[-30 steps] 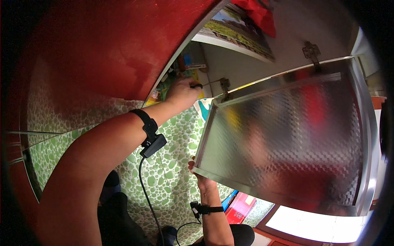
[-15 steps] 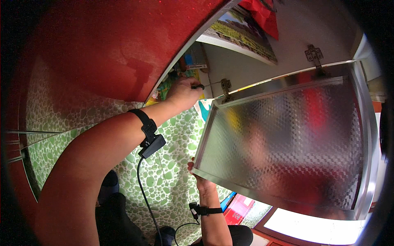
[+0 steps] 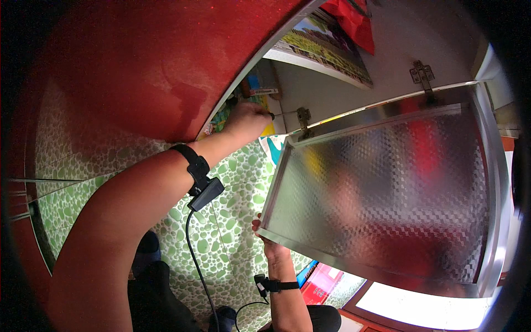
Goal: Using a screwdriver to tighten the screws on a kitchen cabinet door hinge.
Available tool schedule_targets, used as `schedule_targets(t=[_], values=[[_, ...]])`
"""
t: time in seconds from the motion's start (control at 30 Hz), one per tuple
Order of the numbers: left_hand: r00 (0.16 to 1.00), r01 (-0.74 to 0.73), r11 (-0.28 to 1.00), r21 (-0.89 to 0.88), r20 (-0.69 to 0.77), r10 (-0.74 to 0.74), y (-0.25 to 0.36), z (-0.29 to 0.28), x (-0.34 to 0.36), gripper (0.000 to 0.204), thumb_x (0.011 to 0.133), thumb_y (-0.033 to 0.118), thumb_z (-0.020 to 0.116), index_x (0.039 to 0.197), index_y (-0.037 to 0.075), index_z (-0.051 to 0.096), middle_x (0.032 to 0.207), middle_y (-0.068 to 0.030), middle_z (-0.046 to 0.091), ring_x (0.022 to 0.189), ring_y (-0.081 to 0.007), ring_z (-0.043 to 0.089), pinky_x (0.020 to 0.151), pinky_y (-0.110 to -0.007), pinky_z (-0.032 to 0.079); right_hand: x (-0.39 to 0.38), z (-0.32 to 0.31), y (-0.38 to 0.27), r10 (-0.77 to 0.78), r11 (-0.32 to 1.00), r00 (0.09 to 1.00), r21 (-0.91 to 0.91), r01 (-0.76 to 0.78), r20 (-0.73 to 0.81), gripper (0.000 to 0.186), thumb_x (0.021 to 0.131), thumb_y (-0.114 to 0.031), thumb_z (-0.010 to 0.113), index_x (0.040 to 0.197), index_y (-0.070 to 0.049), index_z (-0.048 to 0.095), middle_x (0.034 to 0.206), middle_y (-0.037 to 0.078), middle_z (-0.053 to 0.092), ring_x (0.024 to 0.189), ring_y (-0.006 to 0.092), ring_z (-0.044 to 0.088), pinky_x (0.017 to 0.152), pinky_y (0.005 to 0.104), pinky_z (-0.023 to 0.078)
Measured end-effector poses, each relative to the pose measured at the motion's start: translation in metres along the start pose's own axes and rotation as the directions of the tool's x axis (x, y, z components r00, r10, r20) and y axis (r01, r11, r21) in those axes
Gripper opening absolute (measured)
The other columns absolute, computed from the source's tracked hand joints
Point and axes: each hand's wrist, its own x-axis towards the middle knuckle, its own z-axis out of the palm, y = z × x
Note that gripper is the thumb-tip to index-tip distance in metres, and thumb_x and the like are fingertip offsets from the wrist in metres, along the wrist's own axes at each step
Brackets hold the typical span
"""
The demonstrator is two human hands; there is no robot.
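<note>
My left hand [image 3: 250, 120] is closed around the dark handle of a screwdriver [image 3: 271, 116]. Its thin metal shaft reaches right to the lower hinge [image 3: 303, 118] on the cabinet wall; whether the tip sits in a screw is too small to tell. A metal-framed door with patterned, see-through glass [image 3: 381, 193] hangs swung out on that hinge and an upper hinge [image 3: 422, 74]. At the door's near left corner, my right hand [image 3: 272, 243] grips the frame, its fingers partly hidden behind it.
Inside the cabinet [image 3: 387, 33] are a landscape picture panel [image 3: 326, 44], a red bag [image 3: 354, 25] and small packages. A red panel [image 3: 138, 66] borders the left. Green pebble-patterned floor [image 3: 232, 205] lies below, with a red package [image 3: 321, 285] on it. Cables run from both wrist straps.
My left hand has turned around the screwdriver handle, knuckles rolling over and fingers closing more. The shaft stays at the hinge, and my right hand and the door barely differ.
</note>
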Motion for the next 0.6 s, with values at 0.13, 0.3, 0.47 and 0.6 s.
schedule_targets(t=[0.13,0.3,0.47,0.6], values=[[0.975,-0.217,0.919,0.330,0.126,0.185,0.008,-0.008,0.004,0.017,0.079,0.019,0.065,0.084,0.005,0.073,0.080,-0.0109,0.072,0.072,-0.0242,0.070,0.068,-0.034,0.055,0.003,-0.002,0.003,-0.003,1.000,1.000,0.017,0.003,-0.006,0.036,0.097,-0.032,0.050,0.119,-0.005,0.059,0.103,0.013,0.068,0.082,0.0266,0.069,0.066,0.0328,0.057],[0.938,0.347,0.922,-0.172,0.053,-0.343,0.034,-0.009,0.001,0.014,0.075,0.017,0.070,0.079,0.004,0.072,0.073,-0.0103,0.072,0.062,-0.0186,0.068,0.059,-0.032,0.054,0.000,-0.002,0.001,-0.015,1.000,1.000,-0.008,0.016,0.024,0.037,0.097,-0.033,0.050,0.119,-0.005,0.059,0.102,0.013,0.068,0.082,0.0262,0.069,0.065,0.0317,0.056],[0.965,0.120,0.965,-0.235,-0.200,-0.169,0.033,-0.007,-0.007,0.018,0.069,0.018,0.076,0.076,0.001,0.072,0.073,-0.0111,0.070,0.061,-0.0171,0.066,0.064,-0.031,0.053,0.000,-0.003,0.001,-0.005,1.000,0.999,0.016,0.004,0.051,0.037,0.097,-0.033,0.050,0.119,-0.005,0.059,0.102,0.013,0.067,0.083,0.0261,0.069,0.064,0.0313,0.055],[0.971,0.133,0.963,-0.236,-0.161,-0.174,0.031,-0.005,-0.003,0.019,0.070,0.017,0.076,0.080,0.001,0.073,0.075,-0.0112,0.071,0.067,-0.0170,0.067,0.067,-0.031,0.053,-0.001,-0.002,0.002,-0.011,1.000,1.000,0.002,0.011,0.027,0.037,0.097,-0.033,0.050,0.120,-0.006,0.059,0.103,0.013,0.067,0.083,0.0265,0.069,0.064,0.0317,0.055]])
